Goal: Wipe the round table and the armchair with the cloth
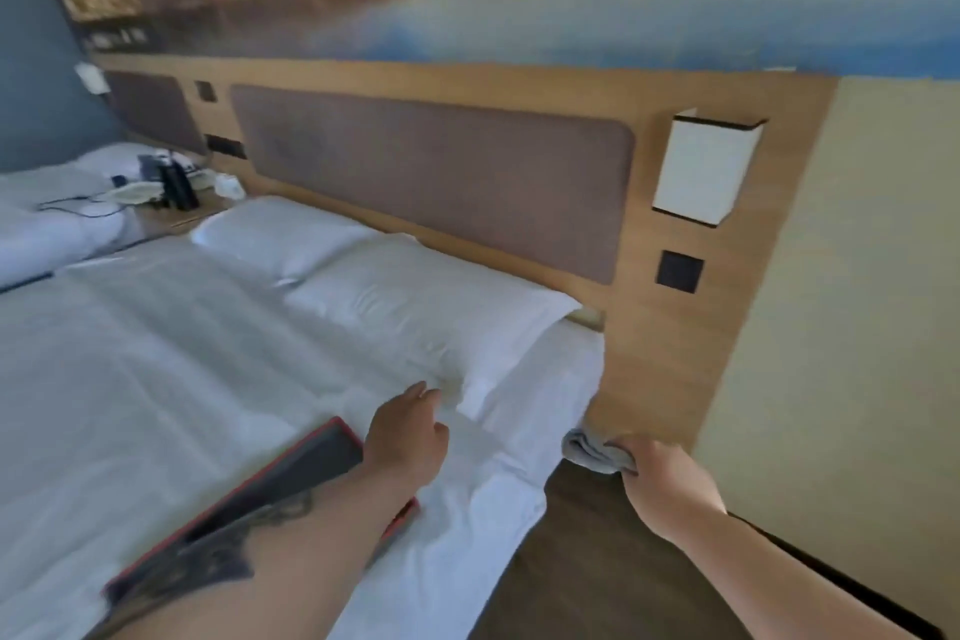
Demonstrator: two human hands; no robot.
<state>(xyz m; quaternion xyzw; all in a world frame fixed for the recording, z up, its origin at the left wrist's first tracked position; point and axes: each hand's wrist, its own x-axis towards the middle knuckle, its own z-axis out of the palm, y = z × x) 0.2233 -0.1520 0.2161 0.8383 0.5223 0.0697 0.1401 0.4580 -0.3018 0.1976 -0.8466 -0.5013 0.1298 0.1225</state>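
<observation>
A grey folded cloth [592,452] is gripped in my right hand [662,483], low beside the wooden headboard panel [670,353] at the bed's right corner. My left hand [408,437] reaches over the white bed [156,379] with its fingers loosely apart, holding nothing, just short of the near pillow [415,307]. Neither a round table nor an armchair is in view.
A dark tray with a red rim [291,478] lies on the bed under my left forearm. A white wall lamp [701,166] and a black switch [679,270] sit on the headboard. A cluttered nightstand [171,198] stands at the far left. Dark floor [597,587] runs along the bed's right side.
</observation>
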